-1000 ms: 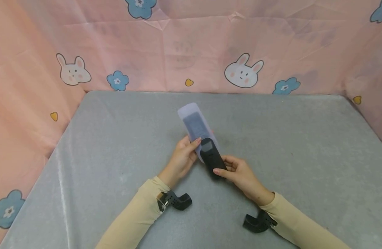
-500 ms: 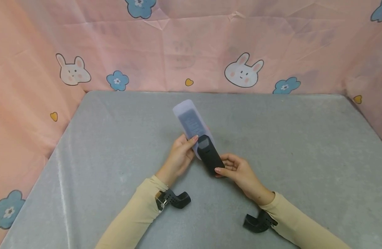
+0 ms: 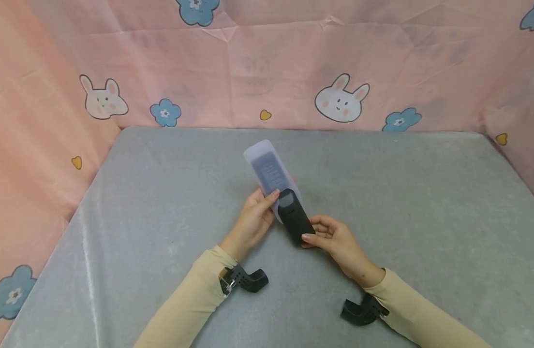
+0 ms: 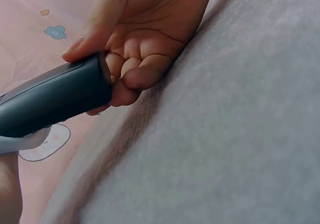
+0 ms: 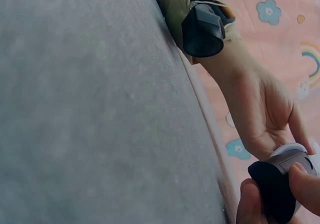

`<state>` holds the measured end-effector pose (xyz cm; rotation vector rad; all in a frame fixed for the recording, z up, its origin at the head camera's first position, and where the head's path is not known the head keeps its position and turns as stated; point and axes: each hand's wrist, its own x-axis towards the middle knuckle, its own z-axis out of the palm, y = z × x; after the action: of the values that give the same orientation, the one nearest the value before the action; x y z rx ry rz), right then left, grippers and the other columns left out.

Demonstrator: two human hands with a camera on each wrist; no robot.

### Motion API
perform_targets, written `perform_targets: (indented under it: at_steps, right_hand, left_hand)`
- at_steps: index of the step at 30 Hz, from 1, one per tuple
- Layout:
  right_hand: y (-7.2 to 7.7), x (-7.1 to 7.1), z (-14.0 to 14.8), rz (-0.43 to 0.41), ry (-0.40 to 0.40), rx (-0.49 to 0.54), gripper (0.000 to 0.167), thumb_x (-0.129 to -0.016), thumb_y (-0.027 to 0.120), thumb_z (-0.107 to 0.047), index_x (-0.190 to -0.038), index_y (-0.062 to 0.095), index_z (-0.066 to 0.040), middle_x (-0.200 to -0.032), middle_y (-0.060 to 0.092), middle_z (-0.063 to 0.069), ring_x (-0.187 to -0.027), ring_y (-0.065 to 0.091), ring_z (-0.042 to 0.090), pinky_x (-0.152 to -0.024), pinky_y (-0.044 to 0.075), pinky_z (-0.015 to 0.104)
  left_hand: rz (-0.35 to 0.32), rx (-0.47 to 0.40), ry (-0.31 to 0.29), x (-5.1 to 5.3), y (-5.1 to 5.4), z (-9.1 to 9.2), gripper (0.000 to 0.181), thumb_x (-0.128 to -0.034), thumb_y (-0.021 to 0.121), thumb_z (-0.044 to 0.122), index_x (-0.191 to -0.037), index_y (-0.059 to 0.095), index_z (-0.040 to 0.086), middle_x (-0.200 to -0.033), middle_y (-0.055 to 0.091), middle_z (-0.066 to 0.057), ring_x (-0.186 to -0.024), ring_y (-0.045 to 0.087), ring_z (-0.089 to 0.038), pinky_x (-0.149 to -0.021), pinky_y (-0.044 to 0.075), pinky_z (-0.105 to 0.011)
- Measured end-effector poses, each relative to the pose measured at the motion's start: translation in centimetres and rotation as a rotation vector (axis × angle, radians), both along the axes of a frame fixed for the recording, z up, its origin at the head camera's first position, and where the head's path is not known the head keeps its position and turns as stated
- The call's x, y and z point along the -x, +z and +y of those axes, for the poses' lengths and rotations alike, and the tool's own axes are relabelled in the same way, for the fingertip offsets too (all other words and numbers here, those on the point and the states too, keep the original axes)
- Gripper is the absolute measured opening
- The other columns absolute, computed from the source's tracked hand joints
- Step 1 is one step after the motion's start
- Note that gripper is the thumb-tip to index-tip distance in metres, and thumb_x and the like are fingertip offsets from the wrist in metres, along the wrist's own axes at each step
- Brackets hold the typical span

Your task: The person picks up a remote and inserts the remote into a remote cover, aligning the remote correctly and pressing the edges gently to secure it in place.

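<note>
A black oblong device (image 3: pixel 295 215) slants over the lower part of a translucent pale-purple sleeve (image 3: pixel 262 151), which has a dark panel showing in it. My left hand (image 3: pixel 251 222) grips the sleeve, thumb on its front beside the device's upper end. My right hand (image 3: pixel 341 244) pinches the device's lower end between thumb and fingers. In the left wrist view the right hand (image 4: pixel 145 29) holds the end of the dark device (image 4: pixel 60 97). The right wrist view has the left hand (image 5: pixel 260 104) around the pale sleeve, behind the device (image 5: pixel 275 186).
A grey cloth-covered table (image 3: pixel 162 193) lies beneath both hands. Pink curtain (image 3: pixel 249 58) with rabbits, flowers and hearts stands behind it and at the sides. Black camera mounts (image 3: pixel 249 280) are strapped to both wrists over beige sleeves (image 3: pixel 193 295).
Compared with a second ago, the sleeve, the device and my left hand have shifted slightly up and left in the head view. Both grips look the same.
</note>
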<state>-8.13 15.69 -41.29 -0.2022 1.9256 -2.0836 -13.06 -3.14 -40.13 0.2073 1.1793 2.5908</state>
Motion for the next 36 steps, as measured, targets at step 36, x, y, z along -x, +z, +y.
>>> perform_targets:
  at_steps: [36]
  right_hand:
    - [0.05,0.07,0.05,-0.017,-0.012,0.038,0.036,-0.087,0.062,0.005,-0.115,0.046,0.02,-0.094,0.066,0.01,-0.083,0.067,0.017,-0.076,0.056,0.035]
  left_hand:
    - [-0.003,0.035,-0.072,-0.31,-0.23,0.36,0.044,-0.0988,0.034,-0.003,-0.141,0.026,-0.011,-0.143,0.033,-0.031,-0.12,0.049,-0.018,-0.107,0.034,-0.034]
